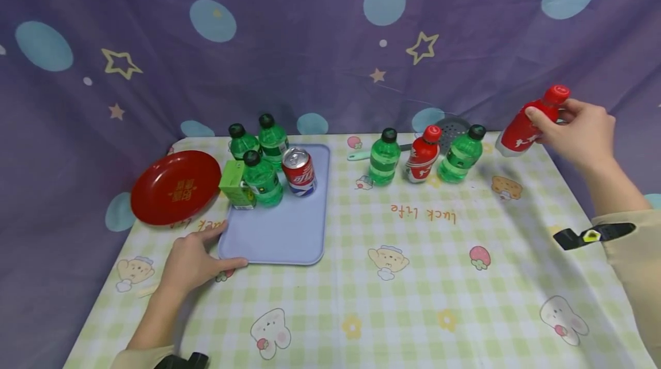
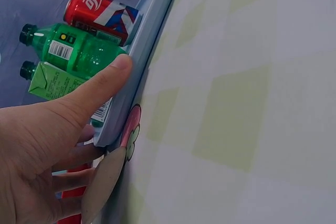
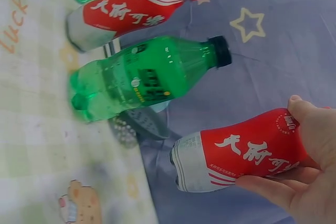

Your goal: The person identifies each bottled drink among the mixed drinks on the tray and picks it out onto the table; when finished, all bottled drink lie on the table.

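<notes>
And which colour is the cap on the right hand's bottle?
The cap is red; the head view shows it best.

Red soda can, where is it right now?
In the head view, the red soda can stands slightly left of centre, on the far right part of the blue tray, just right of a green bottle.

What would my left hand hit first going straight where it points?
The blue tray, whose near corner sits at your left hand; beyond that, perhaps the green carton or front green bottle, though depth is unclear.
</notes>
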`<state>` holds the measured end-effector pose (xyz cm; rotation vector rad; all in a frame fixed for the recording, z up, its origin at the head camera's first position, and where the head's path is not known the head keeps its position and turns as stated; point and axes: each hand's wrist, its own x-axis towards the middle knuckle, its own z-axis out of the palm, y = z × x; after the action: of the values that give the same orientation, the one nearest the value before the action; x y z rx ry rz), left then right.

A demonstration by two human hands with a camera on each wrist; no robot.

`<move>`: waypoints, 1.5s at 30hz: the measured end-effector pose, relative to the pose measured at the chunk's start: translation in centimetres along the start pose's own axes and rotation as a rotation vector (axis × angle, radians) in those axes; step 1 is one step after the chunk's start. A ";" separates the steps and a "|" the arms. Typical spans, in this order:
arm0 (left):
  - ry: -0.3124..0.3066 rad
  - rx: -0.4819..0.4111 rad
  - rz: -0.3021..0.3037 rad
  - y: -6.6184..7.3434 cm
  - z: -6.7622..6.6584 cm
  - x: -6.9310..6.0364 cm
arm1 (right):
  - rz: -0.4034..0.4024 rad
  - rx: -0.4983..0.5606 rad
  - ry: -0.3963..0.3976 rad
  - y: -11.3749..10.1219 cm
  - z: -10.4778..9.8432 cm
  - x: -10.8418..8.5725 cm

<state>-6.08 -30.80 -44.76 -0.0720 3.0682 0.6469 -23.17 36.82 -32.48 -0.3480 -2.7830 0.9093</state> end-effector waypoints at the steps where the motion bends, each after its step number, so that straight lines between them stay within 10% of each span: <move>1: -0.001 0.000 0.001 0.0 0.0 0.0 | -0.007 -0.004 -0.005 0.2 0.1 -0.1; 45: 0.016 -0.006 0.010 -0.1 0.1 -0.2 | -0.080 -0.016 -0.121 3.6 5.0 -1.3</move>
<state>-5.88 -30.87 -44.92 -0.0625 3.0839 0.6589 -22.67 36.50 -38.75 -0.1879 -2.8920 0.9183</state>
